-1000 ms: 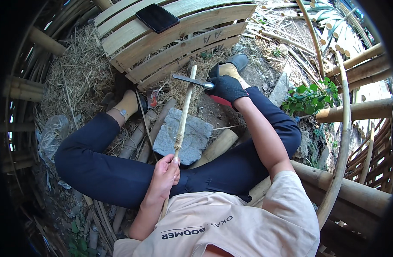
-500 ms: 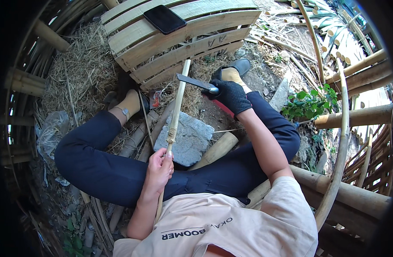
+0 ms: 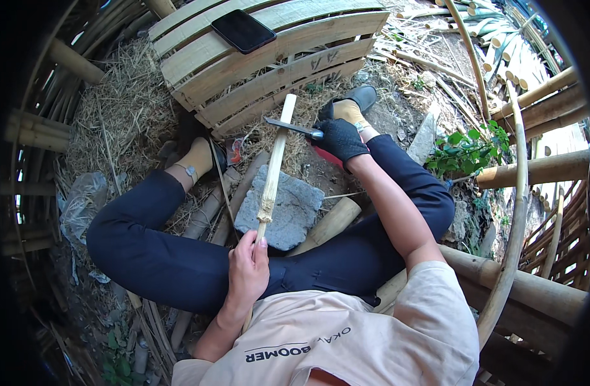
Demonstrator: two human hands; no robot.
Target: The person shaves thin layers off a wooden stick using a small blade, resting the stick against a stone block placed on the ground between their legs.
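Bamboo stick [image 3: 273, 161] is gripped by the bare left hand [image 3: 248, 270]; the gloved right hand [image 3: 340, 138] grips a knife [image 3: 293, 127], best pushed slowly away.

My legs [image 3: 179, 257] and the slatted bamboo pallet [image 3: 269, 71] hem in the flat stone [image 3: 288, 212]; its right edge stays open.

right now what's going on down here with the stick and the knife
A person sits on the ground. The bare left hand grips the lower end of a bamboo strip, angled up over a grey stone. The gloved right hand holds a knife, its blade against the strip near the upper end. A dark phone lies on the slatted bamboo bench.
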